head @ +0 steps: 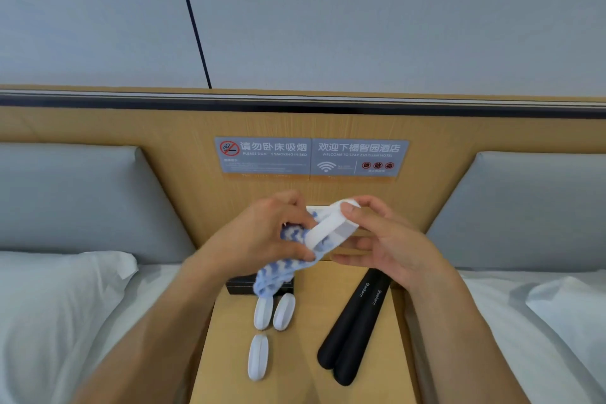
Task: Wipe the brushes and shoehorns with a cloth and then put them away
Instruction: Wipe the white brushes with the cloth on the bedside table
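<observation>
Above the wooden nightstand (305, 354), my right hand (387, 243) grips a white brush (331, 226) by its far end. My left hand (265, 233) holds a blue-and-white striped cloth (278, 269) bunched against the brush's near end, and the cloth hangs down below. Three more white brushes lie on the nightstand: two side by side (263, 311) (284, 311) and one nearer me (258, 357). Two black shoehorns (355, 321) lie side by side to the right, touching each other.
A black box (241, 285) sits at the back left of the nightstand, partly behind the cloth. Beds with white pillows (62, 298) flank the nightstand on both sides. A wooden headboard with grey signs (311, 159) stands behind.
</observation>
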